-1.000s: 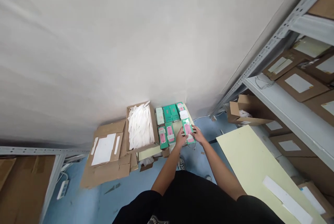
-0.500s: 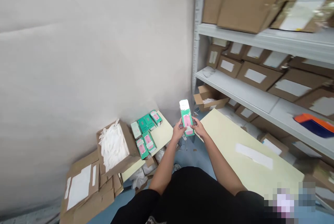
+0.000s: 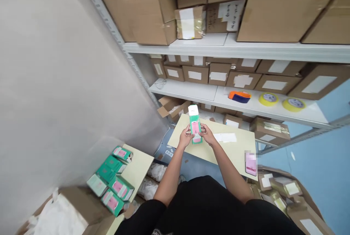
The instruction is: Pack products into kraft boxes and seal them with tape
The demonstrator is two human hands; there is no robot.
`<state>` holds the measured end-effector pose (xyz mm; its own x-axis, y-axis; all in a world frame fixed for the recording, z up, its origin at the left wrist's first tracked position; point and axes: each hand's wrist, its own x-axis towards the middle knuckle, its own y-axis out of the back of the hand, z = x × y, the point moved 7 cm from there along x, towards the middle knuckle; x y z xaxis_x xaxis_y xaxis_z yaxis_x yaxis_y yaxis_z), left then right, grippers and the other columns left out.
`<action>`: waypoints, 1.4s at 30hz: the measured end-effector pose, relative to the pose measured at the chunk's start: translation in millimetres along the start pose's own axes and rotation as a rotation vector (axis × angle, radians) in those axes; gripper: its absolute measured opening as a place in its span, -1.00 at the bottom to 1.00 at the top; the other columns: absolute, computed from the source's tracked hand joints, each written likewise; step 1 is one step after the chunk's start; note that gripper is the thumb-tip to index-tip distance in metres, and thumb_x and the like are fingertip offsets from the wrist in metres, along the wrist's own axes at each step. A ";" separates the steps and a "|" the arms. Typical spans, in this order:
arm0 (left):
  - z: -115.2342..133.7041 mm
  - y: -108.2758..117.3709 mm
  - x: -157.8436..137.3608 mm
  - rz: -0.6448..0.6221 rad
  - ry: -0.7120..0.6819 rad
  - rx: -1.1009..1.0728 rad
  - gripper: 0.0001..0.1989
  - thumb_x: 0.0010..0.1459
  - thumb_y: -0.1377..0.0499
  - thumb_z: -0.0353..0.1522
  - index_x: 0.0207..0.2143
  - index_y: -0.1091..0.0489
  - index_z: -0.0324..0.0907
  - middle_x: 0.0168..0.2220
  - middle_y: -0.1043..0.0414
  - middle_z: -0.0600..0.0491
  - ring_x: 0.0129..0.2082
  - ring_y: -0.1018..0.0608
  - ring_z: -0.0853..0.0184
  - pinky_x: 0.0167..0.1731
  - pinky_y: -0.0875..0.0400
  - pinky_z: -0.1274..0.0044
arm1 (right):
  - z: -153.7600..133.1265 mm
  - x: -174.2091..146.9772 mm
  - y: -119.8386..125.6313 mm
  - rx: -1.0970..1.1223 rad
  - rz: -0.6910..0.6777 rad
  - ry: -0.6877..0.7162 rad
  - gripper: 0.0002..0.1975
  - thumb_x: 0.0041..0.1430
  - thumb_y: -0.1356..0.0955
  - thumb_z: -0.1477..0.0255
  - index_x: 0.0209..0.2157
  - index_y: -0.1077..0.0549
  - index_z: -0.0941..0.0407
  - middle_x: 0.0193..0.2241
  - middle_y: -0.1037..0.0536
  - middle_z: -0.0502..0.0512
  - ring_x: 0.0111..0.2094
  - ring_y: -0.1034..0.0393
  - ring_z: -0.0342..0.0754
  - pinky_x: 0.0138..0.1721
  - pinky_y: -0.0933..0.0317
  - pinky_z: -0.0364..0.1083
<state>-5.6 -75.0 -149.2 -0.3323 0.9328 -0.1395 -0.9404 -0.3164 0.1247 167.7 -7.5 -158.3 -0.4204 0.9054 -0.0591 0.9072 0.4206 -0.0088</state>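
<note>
Between my two hands is a green and pink cardboard box point(image 3: 195, 125), held upright with its white top flap raised. My left hand point(image 3: 186, 137) grips its left side and my right hand point(image 3: 207, 135) its right side, the thumbs over the front. Behind and below the box is a pale yellow table point(image 3: 232, 151) with white paper strips point(image 3: 225, 137) lying on it. A phone with a pink screen point(image 3: 251, 164) rests near the table's right end.
At left, a second table point(image 3: 142, 158) bears several green boxes point(image 3: 120, 187), beside a carton of white items point(image 3: 58, 215). Shelves point(image 3: 188, 91) ahead carry cartons, yellow tape rolls point(image 3: 268, 99) and an orange and blue roll point(image 3: 239, 96). A large carton of small boxes point(image 3: 284, 187) stands lower right.
My view has swung right, bringing the shelves and the paper-strewn table in front of me. Both hands still hold the green and pink box, now before that table.
</note>
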 end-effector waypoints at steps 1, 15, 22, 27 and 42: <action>2.0 -8.8 3.4 -0.012 -0.013 0.009 -0.14 -0.01 -0.45 -0.39 0.36 -0.33 -0.10 0.10 -0.47 -0.09 -0.21 -0.60 0.34 -0.06 -0.56 0.41 | 3.7 -2.0 9.7 0.020 0.027 -0.001 -0.30 0.02 -0.47 0.31 0.24 -0.40 0.01 0.08 -0.54 0.21 0.00 -0.47 0.13 0.05 -0.42 0.18; -45.1 -22.0 83.3 -0.282 -0.006 -0.079 -0.41 -0.22 -0.52 -0.31 -0.16 -0.31 -0.08 0.05 -0.46 0.01 -0.14 -0.59 0.28 -0.17 -0.51 0.47 | 58.7 24.1 14.9 0.119 0.275 -0.006 -0.41 -0.18 -0.41 0.47 0.00 -0.39 -0.03 0.02 -0.54 0.10 0.09 -0.44 0.11 0.10 -0.36 0.08; -115.0 -14.5 108.0 -0.289 0.083 0.029 -0.38 -0.18 -0.52 -0.30 -0.08 -0.32 -0.06 0.02 -0.49 -0.04 -0.10 -0.61 0.21 -0.16 -0.55 0.42 | 128.8 44.5 -16.7 0.155 0.390 -0.109 -0.44 -0.21 -0.41 0.45 -0.05 -0.37 -0.01 -0.06 -0.56 0.10 0.02 -0.49 0.11 0.07 -0.38 0.07; -146.6 -7.6 110.3 -0.297 0.056 0.205 -0.03 -0.08 -0.50 -0.36 0.35 -0.16 0.02 0.26 -0.36 -0.12 0.07 -0.60 0.14 0.04 -0.54 0.34 | 159.1 43.7 -26.2 0.019 0.378 -0.226 -0.39 -0.17 -0.45 0.42 0.03 -0.46 0.00 0.11 -0.56 0.15 0.23 -0.36 0.19 0.24 -0.26 0.18; -117.9 -2.0 115.3 -0.662 -0.196 0.522 0.05 0.02 -0.40 -0.41 0.50 -0.02 -0.03 0.26 -0.37 -0.11 0.18 -0.49 0.08 0.18 -0.39 0.33 | 150.3 9.1 -53.2 0.112 0.510 -0.267 0.07 -0.19 -0.63 0.22 0.38 -0.27 -0.06 0.23 -0.46 0.24 0.06 -0.53 0.21 0.16 -0.38 0.26</action>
<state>-50.5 12.9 -281.4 0.3358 0.9252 -0.1767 -0.7663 0.3774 0.5200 118.3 -30.3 -308.4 0.0754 0.9399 -0.3331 0.9961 -0.0860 -0.0172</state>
